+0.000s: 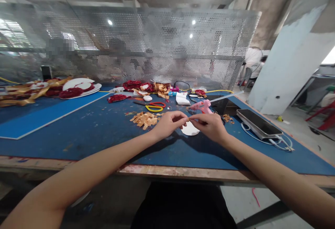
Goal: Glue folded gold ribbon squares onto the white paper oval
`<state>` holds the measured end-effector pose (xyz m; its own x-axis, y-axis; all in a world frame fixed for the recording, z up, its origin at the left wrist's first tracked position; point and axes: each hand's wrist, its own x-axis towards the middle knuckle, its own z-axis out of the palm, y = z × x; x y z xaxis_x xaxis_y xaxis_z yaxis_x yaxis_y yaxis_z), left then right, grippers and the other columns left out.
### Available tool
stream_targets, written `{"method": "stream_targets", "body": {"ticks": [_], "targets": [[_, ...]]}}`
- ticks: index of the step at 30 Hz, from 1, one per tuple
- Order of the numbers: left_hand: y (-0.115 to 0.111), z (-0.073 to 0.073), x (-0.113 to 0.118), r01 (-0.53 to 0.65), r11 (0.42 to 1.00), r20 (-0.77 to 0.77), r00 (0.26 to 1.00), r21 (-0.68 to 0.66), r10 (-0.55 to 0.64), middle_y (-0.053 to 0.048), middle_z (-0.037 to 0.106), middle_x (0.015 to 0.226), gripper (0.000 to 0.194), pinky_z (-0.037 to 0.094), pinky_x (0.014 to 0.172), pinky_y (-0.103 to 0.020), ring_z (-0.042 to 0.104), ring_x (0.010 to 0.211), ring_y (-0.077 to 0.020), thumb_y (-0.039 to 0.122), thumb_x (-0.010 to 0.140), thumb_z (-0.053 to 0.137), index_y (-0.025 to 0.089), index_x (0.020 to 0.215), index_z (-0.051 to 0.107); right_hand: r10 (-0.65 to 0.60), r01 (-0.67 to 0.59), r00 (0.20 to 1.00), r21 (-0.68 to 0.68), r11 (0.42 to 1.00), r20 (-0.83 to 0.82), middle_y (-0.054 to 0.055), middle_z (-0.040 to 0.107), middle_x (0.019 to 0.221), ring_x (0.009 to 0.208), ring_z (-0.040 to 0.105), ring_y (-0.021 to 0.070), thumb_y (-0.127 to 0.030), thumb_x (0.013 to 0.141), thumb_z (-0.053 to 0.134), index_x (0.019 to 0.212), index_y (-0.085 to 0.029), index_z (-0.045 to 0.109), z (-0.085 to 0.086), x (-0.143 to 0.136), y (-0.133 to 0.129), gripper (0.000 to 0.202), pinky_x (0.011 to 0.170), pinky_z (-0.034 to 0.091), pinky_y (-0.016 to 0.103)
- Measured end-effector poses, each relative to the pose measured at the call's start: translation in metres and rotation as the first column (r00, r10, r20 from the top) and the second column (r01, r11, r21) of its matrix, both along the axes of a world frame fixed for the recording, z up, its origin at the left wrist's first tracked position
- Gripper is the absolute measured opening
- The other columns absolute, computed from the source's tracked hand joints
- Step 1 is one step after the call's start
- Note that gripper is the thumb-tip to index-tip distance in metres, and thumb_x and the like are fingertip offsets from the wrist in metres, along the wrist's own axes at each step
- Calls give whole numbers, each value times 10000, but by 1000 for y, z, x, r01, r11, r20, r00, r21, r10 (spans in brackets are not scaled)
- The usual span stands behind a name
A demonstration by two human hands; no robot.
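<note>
Taking the disc as the clock's centre, the near rim of the blue table (99, 141) runs along six o'clock. The left hand (170, 122) comes in from nine and the right hand (210, 124) from three. Their fingertips meet just above the disc, each thumb and finger drawn together in a pinch, seemingly on a small bit (187, 119) of gold, though it is too tiny and half covered to be sure. The white disc (190, 130) lies on the table under the fingers, partly hidden by them.

The step in hand reads as fine shaping of the bit between both pinches. The next move calls for a steady, light grip, with the wrists clear of the gun's nozzle.

At three o'clock, well apart, a phone (259, 121) rests beside a looped white cable (264, 140). At ten lies a heap of gold scraps (144, 120). Farther out, between ten and eleven, are scissors (154, 111) with red and yellow handles. The pink glue gun (206, 107) is near, at one. Beyond, toward eleven, sit dark red bundles (132, 85); behind everything rises a perforated screen (157, 33).
</note>
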<state>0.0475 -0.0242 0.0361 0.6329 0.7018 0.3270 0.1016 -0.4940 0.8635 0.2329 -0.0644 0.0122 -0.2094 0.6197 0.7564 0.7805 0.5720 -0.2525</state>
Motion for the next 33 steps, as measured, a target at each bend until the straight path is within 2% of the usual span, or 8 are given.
{"method": "stream_targets", "body": {"ticks": [6, 12, 18, 24, 28, 33], "targets": [[2, -1, -3, -32, 993, -71, 997, 116, 40, 3, 606, 660, 189, 428, 579, -204, 553, 596, -108, 316, 809, 554, 153, 779, 644, 68, -93, 987, -170, 981, -147, -19, 506, 471, 423, 359, 75, -346, 810, 536, 824, -161, 714, 2, -4, 0, 257, 435, 271, 217], [3, -1, -5, -20, 989, -111, 993, 148, 36, 6, 605, 664, 153, 394, 561, -193, 537, 591, -103, 270, 812, 546, 150, 777, 634, 135, -182, 973, -265, 947, -187, -35, 445, 474, 437, 331, 72, -356, 817, 526, 828, -163, 692, 2, -2, 0, 255, 428, 242, 209], [0, 0, -4, -28, 979, -138, 989, 200, 57, 0, 614, 673, 199, 379, 546, -198, 520, 584, -105, 315, 823, 539, 151, 773, 640, 150, -203, 969, -284, 937, -198, -49, 427, 483, 440, 354, 72, -297, 805, 526, 785, -154, 626, -1, -2, 1, 176, 435, 258, 206], [1, -2, -3, 2, 996, -52, 999, 94, 3, 0, 624, 712, 184, 436, 596, -200, 556, 618, -104, 313, 812, 556, 145, 843, 627, 147, -208, 964, -277, 938, -223, -56, 428, 483, 434, 353, 70, -294, 812, 500, 762, -160, 564, 0, -5, 0, 157, 432, 250, 203], [1, -2, -3, -27, 994, -66, 997, 106, 34, 2, 625, 723, 209, 429, 578, -193, 557, 631, -104, 329, 762, 625, 143, 858, 629, 155, -215, 959, -251, 944, -238, -64, 403, 477, 428, 339, 68, -296, 817, 493, 754, -163, 545, 1, -5, -1, 156, 425, 248, 198], [2, -2, -3, -1, 996, -26, 1000, 93, 4, 7, 621, 703, 141, 429, 566, -180, 535, 593, -82, 268, 800, 583, 139, 834, 631, 167, -216, 961, -221, 951, -219, -66, 398, 478, 428, 337, 67, -288, 825, 488, 754, -167, 545, 1, -6, -2, 151, 426, 252, 195]]}}
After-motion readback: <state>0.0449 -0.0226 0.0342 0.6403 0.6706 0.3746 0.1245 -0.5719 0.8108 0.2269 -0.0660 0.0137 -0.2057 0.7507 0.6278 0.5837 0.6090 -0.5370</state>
